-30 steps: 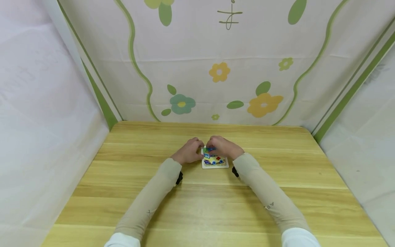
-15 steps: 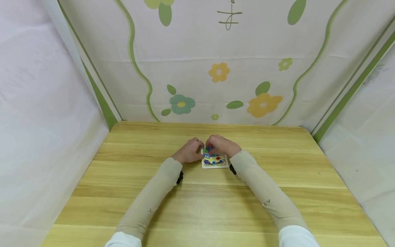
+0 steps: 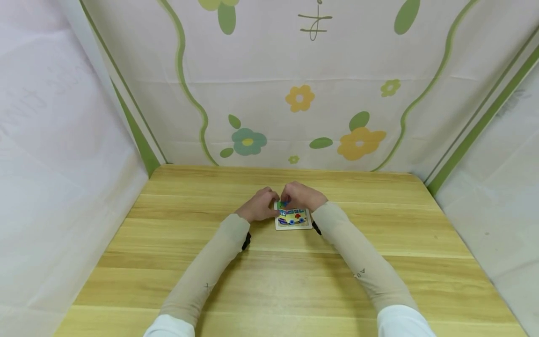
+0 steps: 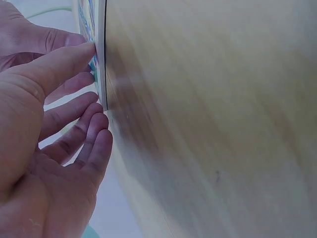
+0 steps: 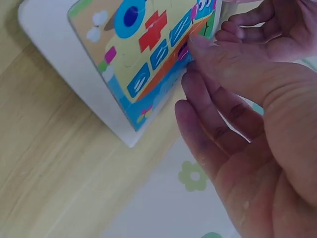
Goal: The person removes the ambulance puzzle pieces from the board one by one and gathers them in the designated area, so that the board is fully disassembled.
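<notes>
A small jigsaw puzzle (image 3: 295,219) showing a yellow ambulance with a red cross lies flat in a white frame (image 5: 62,64) on the table. At its far left corner, my left hand (image 3: 258,206) grips the edge; the thumb (image 4: 81,53) touches the picture's side and the other fingertips curve by the corner. My right hand (image 3: 302,195) is over the far part of the picture, thumb (image 5: 218,57) on its face. A blue part of a puzzle piece (image 3: 285,203) shows between its thumb and bent fingers. The hand hides most of this piece.
The puzzle lies toward the far side of a light wooden table (image 3: 278,281). A white cloth (image 3: 269,117) with flowers hangs behind the table, and plain white cloth (image 3: 63,187) hangs at the sides. Both forearms wear beige sleeves (image 3: 358,252).
My right hand and forearm have shifted slightly left and away, uncovering more of the ambulance's windows. The left hand stays nearly still at the puzzle's corner.
</notes>
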Tool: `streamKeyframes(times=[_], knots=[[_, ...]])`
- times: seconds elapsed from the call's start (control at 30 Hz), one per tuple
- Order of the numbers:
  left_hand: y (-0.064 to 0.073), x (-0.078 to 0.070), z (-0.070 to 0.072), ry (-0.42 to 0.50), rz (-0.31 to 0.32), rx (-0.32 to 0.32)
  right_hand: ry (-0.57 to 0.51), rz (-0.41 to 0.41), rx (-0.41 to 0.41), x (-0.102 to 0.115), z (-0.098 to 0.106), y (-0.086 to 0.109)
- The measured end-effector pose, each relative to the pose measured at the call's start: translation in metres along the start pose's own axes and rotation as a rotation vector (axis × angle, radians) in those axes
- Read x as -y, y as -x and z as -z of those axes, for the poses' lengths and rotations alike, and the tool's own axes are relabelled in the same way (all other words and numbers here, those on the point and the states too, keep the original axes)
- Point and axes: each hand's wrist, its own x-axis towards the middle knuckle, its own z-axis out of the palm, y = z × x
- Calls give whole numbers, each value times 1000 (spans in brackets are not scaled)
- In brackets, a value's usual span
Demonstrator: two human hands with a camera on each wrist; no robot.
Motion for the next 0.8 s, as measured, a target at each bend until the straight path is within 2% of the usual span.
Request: streamKeyframes(times=[0.17, 0.53, 0.8], knots=[[0, 2, 0, 20, 16, -1, -33, -13, -14, -5, -1, -3], [0, 2, -1, 114, 41, -27, 8, -54, 0, -6, -5, -8], [0, 0, 0, 119, 54, -29, 19, -84, 4, -4, -5, -8]])
